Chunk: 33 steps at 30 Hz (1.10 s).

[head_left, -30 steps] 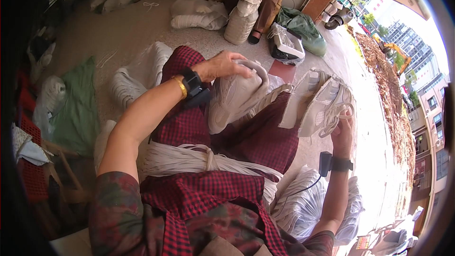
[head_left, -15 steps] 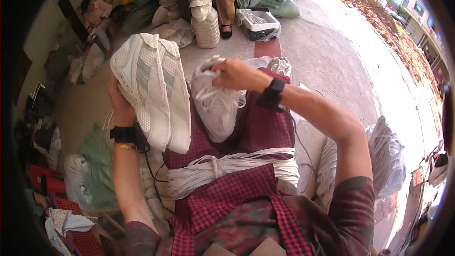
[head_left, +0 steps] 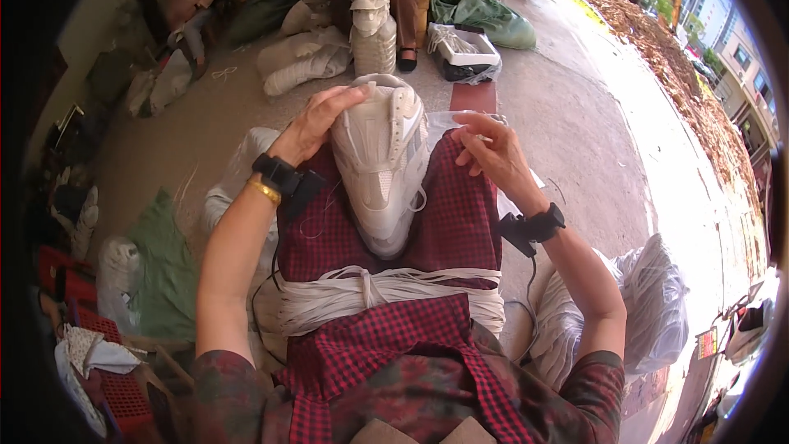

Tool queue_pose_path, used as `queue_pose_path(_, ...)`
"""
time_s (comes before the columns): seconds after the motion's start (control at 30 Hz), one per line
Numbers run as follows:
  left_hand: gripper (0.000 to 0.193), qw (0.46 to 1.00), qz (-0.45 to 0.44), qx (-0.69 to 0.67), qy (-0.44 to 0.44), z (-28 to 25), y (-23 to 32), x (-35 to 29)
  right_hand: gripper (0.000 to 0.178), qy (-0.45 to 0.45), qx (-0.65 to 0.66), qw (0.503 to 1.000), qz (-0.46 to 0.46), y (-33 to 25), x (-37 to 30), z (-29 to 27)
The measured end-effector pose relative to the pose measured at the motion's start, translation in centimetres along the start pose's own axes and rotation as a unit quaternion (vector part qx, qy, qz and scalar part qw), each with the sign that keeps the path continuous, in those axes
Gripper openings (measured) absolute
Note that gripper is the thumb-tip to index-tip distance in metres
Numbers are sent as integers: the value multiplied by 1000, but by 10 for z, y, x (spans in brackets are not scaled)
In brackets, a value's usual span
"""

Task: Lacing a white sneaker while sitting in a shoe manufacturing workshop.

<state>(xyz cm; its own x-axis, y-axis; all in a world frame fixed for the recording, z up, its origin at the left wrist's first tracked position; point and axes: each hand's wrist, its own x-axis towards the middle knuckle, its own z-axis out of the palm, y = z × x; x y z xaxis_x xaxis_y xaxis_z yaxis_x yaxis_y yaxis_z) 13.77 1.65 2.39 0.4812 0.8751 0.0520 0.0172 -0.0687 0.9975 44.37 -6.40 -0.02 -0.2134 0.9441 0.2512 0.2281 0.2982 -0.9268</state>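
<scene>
Shoe upper (head_left: 382, 164), white, is lying on the checked lap (head_left: 464, 230) between the thighs, toe pointing at the wearer, open end by the lap's far edge. Lace loop (head_left: 422, 200) is sticking out on its right side. Left hand (head_left: 316, 125) is resting on the upper's far left rim, fingers straight and close together; thumb isn't showing, so cannot tell whether it is pinching. Right hand (head_left: 493, 148) is hovering near the lap's far right corner, fingers bent and parted, apart from the upper. Both wrists are carrying black devices (head_left: 538, 226). Lace bundle (head_left: 390, 300), white, tied, is lying across the lap's near edge. Floor, right edge: plastic-wrapped stack (head_left: 653, 308) is sitting. Floor, left edge: green cloth (head_left: 156, 279) is lying, red basket (head_left: 107, 329) standing nearer. Floor, far edge: co-worker (head_left: 407, 12) is sitting and holding a white strip, tall white stack (head_left: 371, 20) standing in front; white box (head_left: 472, 53) and green bag (head_left: 493, 20) are sitting to the right.
</scene>
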Motion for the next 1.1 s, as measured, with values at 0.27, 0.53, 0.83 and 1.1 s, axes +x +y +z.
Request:
queue_pose_path(0.27, 65, 912, 35, 395, 105, 42, -9, -21, 60, -52, -148, 985, -66, -32, 16, 37)
queue_pose_path(0.53, 82, 871, 78, 466, 137, 43, -29, -23, 65, -103, -171, 979, -34, -18, 29, 43)
queue_pose_path(0.83, 74, 807, 225, 516, 175, 53, -27, -53, 64, -79, 72, 994, 13, -15, -6, 20)
queue_pose_path(1.1, 31, 898, 400, 17, -180, 114, 121, -160, 18, -280, 78, 914, -283, -144, -74, -6)
